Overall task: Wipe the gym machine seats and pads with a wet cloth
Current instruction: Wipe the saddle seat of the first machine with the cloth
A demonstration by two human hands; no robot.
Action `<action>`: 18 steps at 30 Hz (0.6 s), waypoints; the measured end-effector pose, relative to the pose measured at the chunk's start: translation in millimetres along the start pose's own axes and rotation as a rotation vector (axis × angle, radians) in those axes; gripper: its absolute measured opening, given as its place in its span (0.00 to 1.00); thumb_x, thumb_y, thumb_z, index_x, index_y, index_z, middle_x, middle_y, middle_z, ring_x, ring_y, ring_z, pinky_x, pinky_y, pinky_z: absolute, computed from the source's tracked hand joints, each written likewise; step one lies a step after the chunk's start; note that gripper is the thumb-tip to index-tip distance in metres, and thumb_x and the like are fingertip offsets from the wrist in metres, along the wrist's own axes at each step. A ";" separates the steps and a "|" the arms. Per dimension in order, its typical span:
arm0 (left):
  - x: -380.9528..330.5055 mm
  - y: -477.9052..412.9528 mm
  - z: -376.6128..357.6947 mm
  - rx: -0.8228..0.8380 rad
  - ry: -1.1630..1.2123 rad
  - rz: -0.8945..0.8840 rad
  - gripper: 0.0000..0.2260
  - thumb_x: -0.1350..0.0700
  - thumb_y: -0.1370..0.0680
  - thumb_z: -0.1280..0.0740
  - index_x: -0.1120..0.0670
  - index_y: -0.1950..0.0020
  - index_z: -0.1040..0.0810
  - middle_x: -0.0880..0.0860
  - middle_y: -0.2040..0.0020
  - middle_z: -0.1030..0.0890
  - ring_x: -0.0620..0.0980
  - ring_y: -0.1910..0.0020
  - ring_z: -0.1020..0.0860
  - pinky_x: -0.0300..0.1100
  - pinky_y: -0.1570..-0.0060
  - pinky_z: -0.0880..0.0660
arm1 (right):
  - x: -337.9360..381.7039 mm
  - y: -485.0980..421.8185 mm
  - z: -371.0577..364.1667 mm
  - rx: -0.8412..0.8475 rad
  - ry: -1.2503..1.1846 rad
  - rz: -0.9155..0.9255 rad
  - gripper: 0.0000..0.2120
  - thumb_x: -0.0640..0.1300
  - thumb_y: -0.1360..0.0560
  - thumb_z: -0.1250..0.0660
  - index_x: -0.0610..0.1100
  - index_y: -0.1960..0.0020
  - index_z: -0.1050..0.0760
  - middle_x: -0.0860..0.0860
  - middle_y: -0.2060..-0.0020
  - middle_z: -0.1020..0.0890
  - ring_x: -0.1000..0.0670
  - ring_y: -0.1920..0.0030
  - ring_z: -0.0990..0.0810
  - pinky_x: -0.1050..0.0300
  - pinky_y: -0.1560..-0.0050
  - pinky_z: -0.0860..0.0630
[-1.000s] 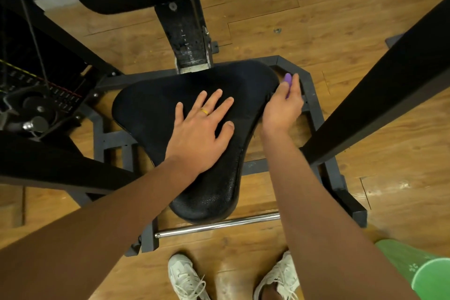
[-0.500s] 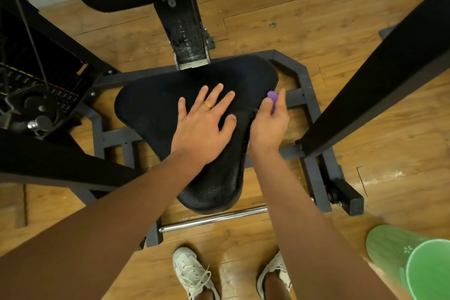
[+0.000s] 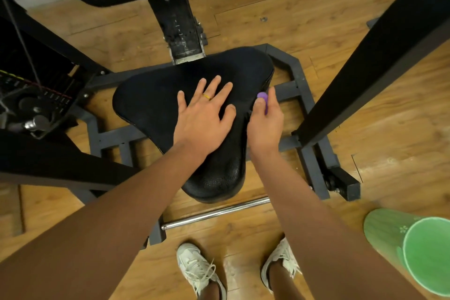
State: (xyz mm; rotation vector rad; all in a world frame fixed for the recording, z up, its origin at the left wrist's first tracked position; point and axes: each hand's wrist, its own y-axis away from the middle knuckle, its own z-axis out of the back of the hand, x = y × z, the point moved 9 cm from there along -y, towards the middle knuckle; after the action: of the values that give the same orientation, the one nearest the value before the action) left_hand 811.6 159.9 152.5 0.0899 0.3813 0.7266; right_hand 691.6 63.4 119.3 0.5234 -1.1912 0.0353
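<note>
At far left we see the machine's weight stack [image 3: 31,114], dark and partly hidden behind black bars. Next comes the black seat [image 3: 151,105], a rounded triangle with its narrow end toward the person, mounted over a grey steel frame [image 3: 304,97] on the wooden floor [image 3: 316,19]. The left hand [image 3: 204,117] lies flat on the middle of the seat, palm down and fingers spread; a gold ring [image 3: 207,97] shows on one finger. Just beside it, at the seat's right edge, the right hand [image 3: 266,124] has thumb and fingers curled, pinching a purple cloth [image 3: 263,98] against the side of the pad. We can see only a small part of that cloth. Below the seat a chrome bar [image 3: 216,213] crosses the frame, and two white shoes [image 3: 197,268] stand near it. Farther right a thick black beam [image 3: 377,56] slants across, and a green bucket [image 3: 414,251] sits in the lower right corner.
</note>
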 end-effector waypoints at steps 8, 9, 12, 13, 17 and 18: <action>3.2 0.4 -0.6 -0.007 -0.005 -0.007 0.24 0.43 0.17 0.49 0.41 0.21 0.42 0.45 0.19 0.44 0.50 0.20 0.51 0.63 0.24 0.56 | -23.4 50.4 -0.9 0.187 -0.048 0.048 0.21 0.49 0.18 0.45 0.54 0.25 0.33 0.58 0.38 0.20 0.56 0.38 0.22 0.47 0.37 0.24; 3.2 0.2 -0.2 -0.006 -0.003 -0.007 0.24 0.43 0.17 0.49 0.41 0.21 0.42 0.45 0.19 0.44 0.50 0.20 0.51 0.64 0.24 0.56 | -25.9 66.3 3.4 0.220 -0.053 0.045 0.21 0.48 0.18 0.44 0.54 0.25 0.34 0.57 0.38 0.21 0.56 0.38 0.22 0.46 0.36 0.24; 1.2 -0.8 0.8 -0.006 -0.004 -0.006 0.24 0.43 0.17 0.49 0.42 0.21 0.42 0.45 0.19 0.45 0.50 0.20 0.51 0.64 0.24 0.56 | -26.8 76.7 10.1 0.227 -0.025 0.057 0.21 0.47 0.17 0.43 0.51 0.24 0.34 0.58 0.40 0.20 0.58 0.40 0.21 0.49 0.38 0.23; 1.1 -1.4 1.4 -0.007 -0.003 -0.005 0.24 0.43 0.17 0.49 0.42 0.21 0.42 0.45 0.19 0.45 0.50 0.20 0.51 0.64 0.24 0.56 | -21.9 70.1 8.1 0.227 -0.012 0.078 0.21 0.48 0.17 0.43 0.51 0.25 0.34 0.58 0.40 0.19 0.57 0.40 0.21 0.48 0.38 0.23; -0.2 0.2 -0.8 -0.005 -0.002 -0.006 0.24 0.43 0.17 0.49 0.41 0.21 0.42 0.45 0.19 0.44 0.50 0.20 0.51 0.63 0.24 0.56 | -25.1 15.7 -0.4 0.077 -0.109 -0.055 0.22 0.47 0.17 0.42 0.48 0.24 0.35 0.57 0.36 0.23 0.56 0.37 0.23 0.48 0.35 0.25; -0.1 0.5 -1.0 -0.005 -0.003 -0.007 0.24 0.43 0.17 0.49 0.41 0.21 0.42 0.45 0.19 0.44 0.50 0.20 0.51 0.63 0.24 0.56 | -24.8 9.8 -1.4 0.055 -0.121 -0.063 0.22 0.47 0.17 0.43 0.48 0.24 0.35 0.55 0.35 0.23 0.56 0.36 0.24 0.49 0.34 0.26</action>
State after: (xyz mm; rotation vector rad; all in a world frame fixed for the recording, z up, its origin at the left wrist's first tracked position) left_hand 810.8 160.1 151.7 0.0850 0.3767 0.7205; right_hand 680.3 78.7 100.4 0.6181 -1.2940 -0.0179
